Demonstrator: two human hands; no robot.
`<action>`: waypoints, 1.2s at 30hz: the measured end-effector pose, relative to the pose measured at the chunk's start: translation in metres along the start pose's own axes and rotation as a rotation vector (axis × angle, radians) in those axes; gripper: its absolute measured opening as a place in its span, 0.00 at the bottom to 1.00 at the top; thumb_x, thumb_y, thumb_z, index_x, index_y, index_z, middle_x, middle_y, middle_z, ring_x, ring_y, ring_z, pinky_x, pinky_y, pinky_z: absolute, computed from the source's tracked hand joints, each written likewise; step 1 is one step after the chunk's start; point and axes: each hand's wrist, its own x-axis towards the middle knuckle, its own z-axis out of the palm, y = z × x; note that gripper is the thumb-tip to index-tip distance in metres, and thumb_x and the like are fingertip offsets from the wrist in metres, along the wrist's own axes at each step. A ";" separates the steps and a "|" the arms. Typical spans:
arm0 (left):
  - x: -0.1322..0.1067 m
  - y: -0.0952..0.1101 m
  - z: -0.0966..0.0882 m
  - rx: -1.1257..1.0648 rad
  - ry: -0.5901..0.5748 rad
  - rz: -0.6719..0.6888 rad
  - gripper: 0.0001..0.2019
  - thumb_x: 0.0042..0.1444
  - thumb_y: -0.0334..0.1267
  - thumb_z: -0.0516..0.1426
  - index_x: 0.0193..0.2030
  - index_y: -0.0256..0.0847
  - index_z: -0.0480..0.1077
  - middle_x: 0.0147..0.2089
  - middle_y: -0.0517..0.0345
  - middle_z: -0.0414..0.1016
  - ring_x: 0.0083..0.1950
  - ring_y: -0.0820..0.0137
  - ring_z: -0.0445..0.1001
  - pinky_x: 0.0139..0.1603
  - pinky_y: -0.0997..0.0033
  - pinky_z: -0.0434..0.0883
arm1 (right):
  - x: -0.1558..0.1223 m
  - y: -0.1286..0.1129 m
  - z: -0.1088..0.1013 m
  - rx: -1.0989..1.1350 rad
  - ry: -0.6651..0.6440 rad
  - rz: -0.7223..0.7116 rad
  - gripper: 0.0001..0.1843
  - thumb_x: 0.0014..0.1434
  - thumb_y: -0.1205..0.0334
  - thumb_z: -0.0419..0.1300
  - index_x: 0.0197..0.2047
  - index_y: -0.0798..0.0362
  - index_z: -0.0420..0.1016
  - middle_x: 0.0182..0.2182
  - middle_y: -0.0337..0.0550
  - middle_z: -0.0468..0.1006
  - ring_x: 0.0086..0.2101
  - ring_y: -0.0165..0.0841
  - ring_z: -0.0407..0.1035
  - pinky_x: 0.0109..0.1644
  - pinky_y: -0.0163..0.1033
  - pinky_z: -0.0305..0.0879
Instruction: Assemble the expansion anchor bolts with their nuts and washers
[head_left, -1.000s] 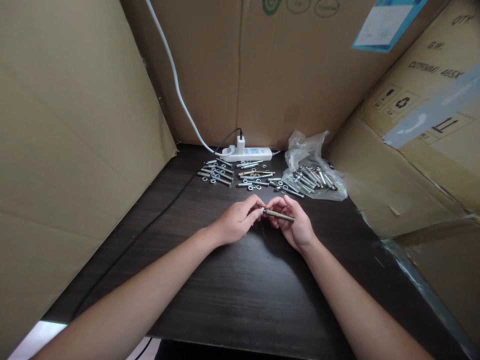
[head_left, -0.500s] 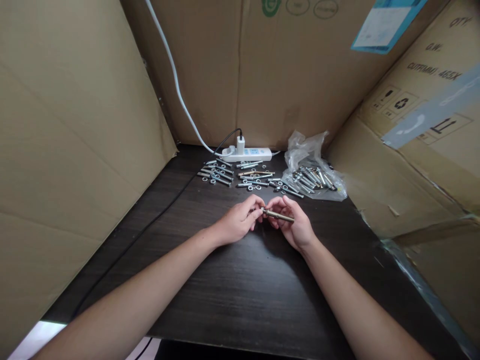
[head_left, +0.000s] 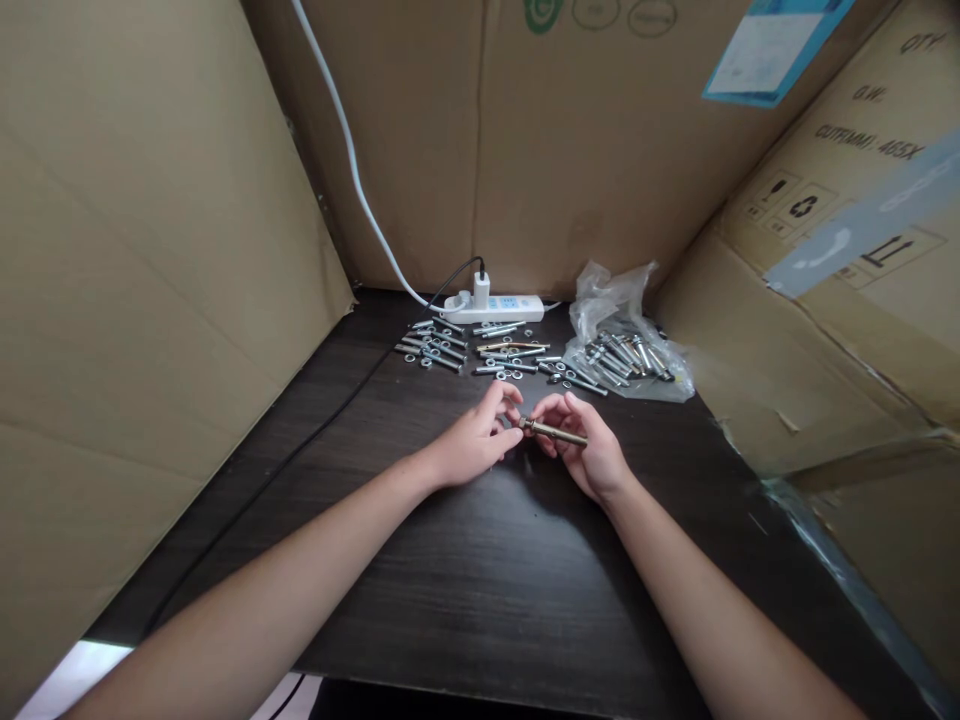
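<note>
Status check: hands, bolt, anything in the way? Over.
Right hand gripping brass-toned bolt. Left hand open beside its nut, contact unclear. Loose bolts and plastic bag beyond both hands, not blocking.

The left forearm [head_left: 262, 580] and right forearm [head_left: 705, 590] are bare and smooth in outline, each tapering to a narrow wrist [head_left: 421, 474]. The left hand [head_left: 471, 442] and right hand [head_left: 594, 455] are likewise bare, with slender fingers [head_left: 493, 396].
</note>
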 end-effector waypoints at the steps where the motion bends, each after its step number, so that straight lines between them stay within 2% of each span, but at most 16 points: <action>1: 0.000 0.000 -0.001 0.026 0.010 -0.006 0.09 0.60 0.37 0.50 0.46 0.41 0.55 0.38 0.59 0.65 0.28 0.78 0.63 0.30 0.75 0.65 | 0.000 0.000 0.000 -0.003 -0.001 0.001 0.20 0.59 0.47 0.51 0.30 0.54 0.74 0.25 0.42 0.73 0.21 0.28 0.61 0.22 0.33 0.55; 3: 0.001 0.000 -0.002 0.112 0.025 -0.008 0.07 0.63 0.40 0.45 0.40 0.39 0.59 0.32 0.61 0.64 0.28 0.77 0.62 0.31 0.74 0.63 | 0.000 0.000 0.000 -0.001 -0.005 0.002 0.20 0.59 0.48 0.50 0.30 0.54 0.74 0.24 0.42 0.73 0.21 0.28 0.60 0.22 0.33 0.54; 5: 0.002 0.002 -0.003 0.204 0.025 0.000 0.15 0.65 0.43 0.41 0.32 0.38 0.60 0.27 0.62 0.62 0.28 0.75 0.61 0.32 0.73 0.62 | 0.000 0.000 0.000 0.000 -0.011 0.001 0.20 0.59 0.48 0.50 0.30 0.54 0.74 0.24 0.42 0.73 0.21 0.28 0.60 0.23 0.33 0.54; 7: 0.001 0.003 -0.003 0.258 0.008 0.020 0.19 0.65 0.44 0.40 0.27 0.38 0.59 0.25 0.63 0.61 0.29 0.74 0.61 0.33 0.72 0.61 | 0.000 0.000 0.000 -0.003 -0.009 0.001 0.20 0.59 0.47 0.50 0.30 0.54 0.74 0.24 0.42 0.73 0.21 0.28 0.60 0.23 0.33 0.54; 9: 0.001 0.004 -0.002 0.268 -0.010 0.047 0.16 0.65 0.42 0.42 0.28 0.38 0.59 0.27 0.62 0.62 0.31 0.73 0.62 0.35 0.71 0.62 | 0.000 -0.001 0.000 -0.001 0.000 0.003 0.20 0.59 0.47 0.50 0.29 0.54 0.73 0.24 0.42 0.73 0.21 0.28 0.60 0.23 0.33 0.54; 12: 0.000 0.004 -0.001 0.236 -0.010 0.083 0.04 0.59 0.36 0.49 0.39 0.40 0.62 0.34 0.61 0.65 0.35 0.72 0.63 0.38 0.71 0.63 | 0.000 -0.001 -0.001 0.007 -0.002 0.006 0.21 0.59 0.47 0.50 0.29 0.54 0.74 0.24 0.42 0.73 0.21 0.28 0.60 0.23 0.33 0.53; 14: 0.000 0.004 -0.002 0.222 0.008 0.102 0.10 0.56 0.32 0.51 0.45 0.41 0.61 0.36 0.60 0.65 0.37 0.72 0.63 0.39 0.71 0.64 | 0.001 -0.001 -0.002 0.004 -0.011 0.004 0.22 0.60 0.47 0.49 0.30 0.54 0.74 0.24 0.43 0.74 0.21 0.29 0.60 0.23 0.33 0.53; 17: 0.000 0.005 -0.002 0.258 0.025 0.115 0.05 0.60 0.35 0.47 0.39 0.40 0.62 0.36 0.59 0.66 0.38 0.71 0.63 0.42 0.69 0.63 | 0.001 0.000 -0.002 0.005 -0.020 0.000 0.22 0.60 0.47 0.48 0.30 0.54 0.74 0.24 0.43 0.74 0.21 0.28 0.60 0.23 0.33 0.53; 21: 0.000 0.006 -0.002 0.287 -0.022 0.101 0.15 0.64 0.42 0.42 0.30 0.39 0.61 0.30 0.61 0.64 0.34 0.72 0.63 0.39 0.70 0.62 | 0.000 0.000 -0.002 0.012 -0.020 0.014 0.22 0.59 0.47 0.49 0.30 0.54 0.74 0.23 0.43 0.74 0.21 0.28 0.61 0.23 0.33 0.54; 28: -0.001 0.009 0.000 0.322 0.001 0.143 0.12 0.64 0.41 0.44 0.34 0.39 0.63 0.33 0.59 0.67 0.35 0.72 0.64 0.39 0.71 0.62 | 0.000 -0.002 -0.002 -0.016 -0.031 0.070 0.23 0.57 0.43 0.50 0.30 0.54 0.72 0.21 0.44 0.75 0.18 0.29 0.62 0.21 0.33 0.55; 30: -0.001 0.009 0.000 0.334 0.050 0.157 0.11 0.63 0.40 0.45 0.34 0.39 0.62 0.31 0.60 0.65 0.33 0.73 0.63 0.36 0.72 0.62 | 0.000 -0.001 -0.002 -0.053 -0.007 0.078 0.23 0.56 0.42 0.50 0.30 0.54 0.72 0.16 0.41 0.72 0.16 0.27 0.58 0.18 0.31 0.50; 32: 0.000 0.008 0.000 0.337 0.095 0.156 0.09 0.61 0.40 0.48 0.33 0.39 0.62 0.29 0.63 0.62 0.30 0.74 0.60 0.33 0.74 0.60 | 0.001 0.001 -0.002 -0.093 0.032 0.085 0.22 0.56 0.43 0.51 0.30 0.54 0.71 0.12 0.35 0.64 0.13 0.24 0.51 0.16 0.30 0.42; 34: 0.000 0.006 0.000 0.328 0.114 0.151 0.07 0.59 0.39 0.49 0.33 0.39 0.61 0.27 0.64 0.60 0.28 0.75 0.59 0.31 0.75 0.60 | 0.002 0.002 -0.001 -0.113 0.061 0.080 0.19 0.56 0.45 0.54 0.30 0.54 0.70 0.11 0.31 0.57 0.13 0.23 0.46 0.17 0.30 0.37; 36: -0.001 0.005 0.000 0.319 0.110 0.152 0.06 0.59 0.39 0.50 0.34 0.39 0.61 0.27 0.65 0.60 0.28 0.76 0.58 0.30 0.76 0.60 | 0.002 0.004 -0.001 -0.123 0.064 0.077 0.16 0.54 0.48 0.58 0.29 0.54 0.69 0.14 0.29 0.53 0.15 0.22 0.44 0.18 0.29 0.37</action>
